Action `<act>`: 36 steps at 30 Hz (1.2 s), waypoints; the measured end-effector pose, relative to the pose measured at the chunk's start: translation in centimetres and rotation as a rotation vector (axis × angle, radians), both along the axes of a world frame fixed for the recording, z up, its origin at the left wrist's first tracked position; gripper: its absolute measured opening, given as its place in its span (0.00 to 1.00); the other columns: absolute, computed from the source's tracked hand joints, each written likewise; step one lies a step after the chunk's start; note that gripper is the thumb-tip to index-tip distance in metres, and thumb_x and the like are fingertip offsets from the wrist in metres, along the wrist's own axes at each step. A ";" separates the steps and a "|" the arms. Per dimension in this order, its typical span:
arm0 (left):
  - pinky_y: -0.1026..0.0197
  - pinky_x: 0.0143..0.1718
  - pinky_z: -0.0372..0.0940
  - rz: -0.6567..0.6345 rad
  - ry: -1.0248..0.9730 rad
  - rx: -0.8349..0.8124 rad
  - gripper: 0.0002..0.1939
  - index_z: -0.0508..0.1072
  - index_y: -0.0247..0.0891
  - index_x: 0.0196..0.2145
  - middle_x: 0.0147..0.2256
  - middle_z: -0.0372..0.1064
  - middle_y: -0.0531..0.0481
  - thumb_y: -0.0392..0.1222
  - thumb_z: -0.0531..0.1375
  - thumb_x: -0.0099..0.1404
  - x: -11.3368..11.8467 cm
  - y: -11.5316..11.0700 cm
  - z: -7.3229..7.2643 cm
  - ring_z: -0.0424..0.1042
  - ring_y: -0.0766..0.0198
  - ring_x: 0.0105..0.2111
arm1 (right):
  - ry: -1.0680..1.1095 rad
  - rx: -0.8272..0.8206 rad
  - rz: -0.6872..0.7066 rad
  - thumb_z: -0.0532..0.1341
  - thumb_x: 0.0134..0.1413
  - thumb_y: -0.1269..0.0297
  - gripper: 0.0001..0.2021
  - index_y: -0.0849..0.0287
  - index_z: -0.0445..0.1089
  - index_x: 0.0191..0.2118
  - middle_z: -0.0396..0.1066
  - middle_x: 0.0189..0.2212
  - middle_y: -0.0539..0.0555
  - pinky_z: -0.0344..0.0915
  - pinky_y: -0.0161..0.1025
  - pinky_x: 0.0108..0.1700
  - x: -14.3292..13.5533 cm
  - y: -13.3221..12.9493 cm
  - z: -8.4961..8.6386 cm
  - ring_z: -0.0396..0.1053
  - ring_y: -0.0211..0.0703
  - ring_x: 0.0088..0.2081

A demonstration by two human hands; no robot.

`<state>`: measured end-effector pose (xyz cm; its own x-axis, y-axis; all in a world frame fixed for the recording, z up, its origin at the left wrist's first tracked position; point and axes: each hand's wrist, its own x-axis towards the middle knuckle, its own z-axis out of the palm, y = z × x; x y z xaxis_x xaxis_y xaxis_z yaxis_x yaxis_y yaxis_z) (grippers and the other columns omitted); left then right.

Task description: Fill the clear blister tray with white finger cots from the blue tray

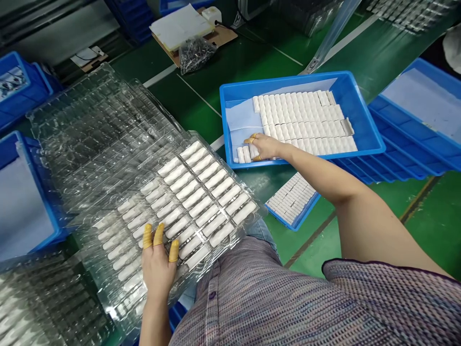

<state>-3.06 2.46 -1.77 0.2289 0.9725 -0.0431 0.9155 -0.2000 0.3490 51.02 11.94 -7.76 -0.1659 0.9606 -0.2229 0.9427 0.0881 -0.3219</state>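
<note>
My left hand [158, 264], with yellow finger cots on three fingertips, lies spread over a clear plastic tray [248, 231]. Rows of white wavy-sided blocks [199, 205] fill the tray's pockets. Its fingers touch the blocks near the tray's lower middle. Over in a blue bin [306, 79], my right hand [268, 145] is closed around a white block [254, 152] at the near left corner. Two similar blocks [244, 154] stand just left of it. Packed rows of white blocks [298, 115] cover most of the bin's paper-lined floor. My right palm hides some of them.
Clear plastic trays [104, 120] are stacked beyond the filled one. Blue bins [428, 96] stand at the right, and another bin [54, 211] at the left. A smaller blue bin of blocks [293, 199] sits lower down. Papers [182, 26] and a bag of dark parts [196, 53] lie behind.
</note>
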 end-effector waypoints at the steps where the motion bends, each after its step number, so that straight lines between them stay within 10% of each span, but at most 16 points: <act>1: 0.29 0.65 0.63 -0.003 0.001 -0.002 0.35 0.65 0.34 0.69 0.75 0.48 0.28 0.61 0.52 0.75 -0.1 0.0 -0.1 0.61 0.28 0.70 | 0.033 0.002 0.008 0.75 0.48 0.53 0.49 0.66 0.60 0.73 0.66 0.64 0.70 0.64 0.56 0.67 -0.1 0.0 0.2 0.65 0.69 0.65; 36: 0.31 0.68 0.61 0.003 -0.025 0.007 0.36 0.64 0.35 0.69 0.75 0.49 0.28 0.61 0.51 0.75 0.1 0.0 -0.3 0.59 0.31 0.71 | -0.064 -0.007 0.159 0.71 0.54 0.60 0.32 0.59 0.72 0.64 0.62 0.67 0.66 0.70 0.49 0.60 -4.8 2.3 1.1 0.70 0.62 0.62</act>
